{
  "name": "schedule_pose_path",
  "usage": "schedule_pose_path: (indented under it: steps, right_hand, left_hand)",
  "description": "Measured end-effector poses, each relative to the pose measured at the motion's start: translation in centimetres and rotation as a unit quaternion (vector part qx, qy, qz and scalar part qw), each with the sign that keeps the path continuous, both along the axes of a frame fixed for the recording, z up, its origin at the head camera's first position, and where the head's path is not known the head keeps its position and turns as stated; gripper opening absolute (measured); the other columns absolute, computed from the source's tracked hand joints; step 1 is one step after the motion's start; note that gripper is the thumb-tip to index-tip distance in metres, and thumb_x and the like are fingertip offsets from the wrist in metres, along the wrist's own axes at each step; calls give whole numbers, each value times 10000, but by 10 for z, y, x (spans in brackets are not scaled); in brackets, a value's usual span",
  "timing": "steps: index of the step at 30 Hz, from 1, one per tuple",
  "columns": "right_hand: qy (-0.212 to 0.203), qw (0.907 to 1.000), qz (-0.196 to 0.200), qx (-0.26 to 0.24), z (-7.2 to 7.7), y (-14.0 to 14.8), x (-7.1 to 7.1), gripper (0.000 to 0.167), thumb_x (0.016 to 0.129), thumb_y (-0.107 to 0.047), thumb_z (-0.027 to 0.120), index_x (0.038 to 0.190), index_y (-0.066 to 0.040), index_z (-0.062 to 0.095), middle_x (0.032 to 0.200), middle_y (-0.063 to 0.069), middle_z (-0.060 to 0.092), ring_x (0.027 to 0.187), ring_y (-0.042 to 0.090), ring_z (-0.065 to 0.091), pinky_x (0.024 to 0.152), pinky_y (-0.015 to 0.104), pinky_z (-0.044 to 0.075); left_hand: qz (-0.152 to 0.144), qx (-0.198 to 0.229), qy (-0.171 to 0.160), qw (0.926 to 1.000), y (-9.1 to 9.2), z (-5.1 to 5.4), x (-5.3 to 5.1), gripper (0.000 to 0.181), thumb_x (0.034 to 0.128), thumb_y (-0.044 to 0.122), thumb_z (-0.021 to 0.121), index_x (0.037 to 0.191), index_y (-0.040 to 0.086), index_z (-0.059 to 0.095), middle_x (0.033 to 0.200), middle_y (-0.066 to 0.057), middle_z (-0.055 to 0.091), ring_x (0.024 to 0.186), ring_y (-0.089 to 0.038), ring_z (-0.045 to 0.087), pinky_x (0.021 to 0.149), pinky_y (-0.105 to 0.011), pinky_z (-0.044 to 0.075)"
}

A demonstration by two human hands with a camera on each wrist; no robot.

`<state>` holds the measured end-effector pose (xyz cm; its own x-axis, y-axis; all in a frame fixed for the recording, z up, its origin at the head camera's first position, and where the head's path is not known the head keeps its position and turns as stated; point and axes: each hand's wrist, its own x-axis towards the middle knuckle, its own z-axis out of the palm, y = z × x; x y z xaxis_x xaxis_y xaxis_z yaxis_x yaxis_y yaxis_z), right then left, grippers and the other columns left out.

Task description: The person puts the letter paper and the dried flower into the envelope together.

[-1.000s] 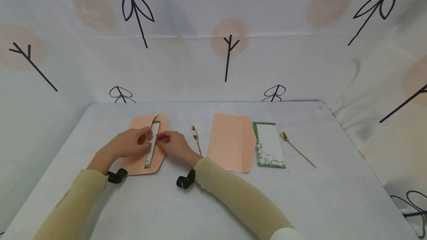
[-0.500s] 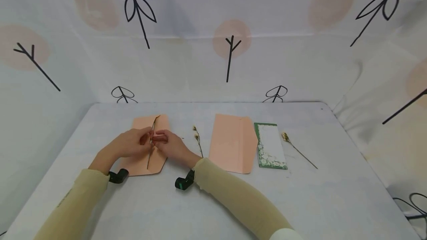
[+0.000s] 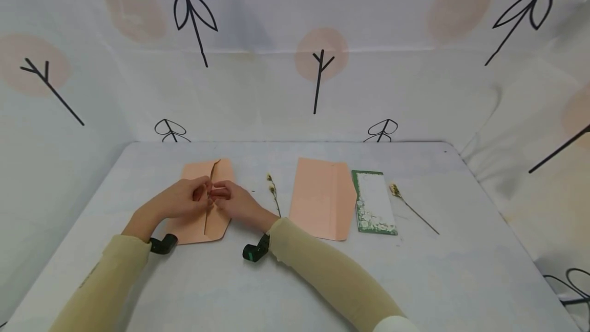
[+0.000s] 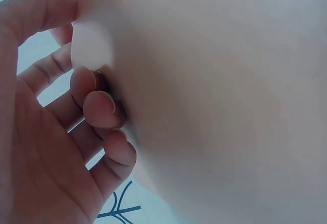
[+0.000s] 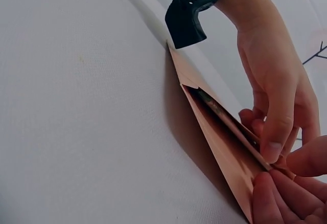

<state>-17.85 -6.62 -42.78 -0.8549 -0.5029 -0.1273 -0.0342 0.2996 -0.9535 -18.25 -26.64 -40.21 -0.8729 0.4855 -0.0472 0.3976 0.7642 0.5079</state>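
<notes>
A pink envelope (image 3: 193, 227) stands tilted at the left of the table, its opening toward the right. My left hand (image 3: 177, 200) pinches the envelope's opening edge, thumb on the near face in the left wrist view, where the hand (image 4: 56, 127) lies beside the large pink face (image 4: 214, 101). Between thumb and fingers, my right hand (image 3: 239, 205) grips the flap side, close to the left fingertips. The right wrist view shows a dark-patterned card edge (image 5: 217, 110) inside the parted envelope (image 5: 217, 147), with the left hand (image 5: 278, 81) above and the right hand (image 5: 288, 196) below.
A dried flower sprig (image 3: 274, 193) lies right of the hands. Farther right are a second pink envelope (image 3: 313, 199), a green-bordered floral card (image 3: 375, 201) and another dried flower stem (image 3: 412, 208). A patterned cloth (image 3: 258, 81) hangs behind the table.
The white, green-edged card that showed between the hands has gone down into the left envelope. The right fingers have shifted left, close to the left fingertips, and the envelope's opening looks narrower.
</notes>
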Motion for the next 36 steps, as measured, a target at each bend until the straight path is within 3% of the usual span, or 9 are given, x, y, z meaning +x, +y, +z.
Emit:
schedule_pose_path:
  steps: [8,16,28,36]
  right_hand:
    - [181,9997,112,-157,-2,8,-2,293,1000,-107,581,1289,-57,567,1217,14,660,1124,80,617,892,201,475]
    - [309,9993,138,-147,-1,16,-2,292,978,-103,619,1267,-76,590,1172,11,680,1100,86,628,881,210,479]
    - [436,9989,71,134,11,32,1,252,973,-138,637,1225,-143,631,1167,-47,674,1073,58,630,830,221,498]
    - [725,9972,139,115,23,50,1,237,972,-111,631,1209,-115,646,1175,-43,660,1072,64,628,823,225,500]
  left_hand:
    - [44,-65,-144,9999,0,-4,-1,112,925,189,651,984,179,556,658,44,444,568,-121,439,544,-270,319]
    - [17,22,-307,9995,-1,-12,-6,173,917,233,702,994,192,552,668,47,453,584,-122,456,559,-268,338]
    - [99,22,-556,9984,-1,-15,-9,227,903,272,732,999,192,543,681,43,455,622,-142,472,591,-275,351]
    - [41,-90,-539,9985,0,-11,-9,237,892,273,741,990,185,544,675,52,450,611,-125,463,595,-279,339]
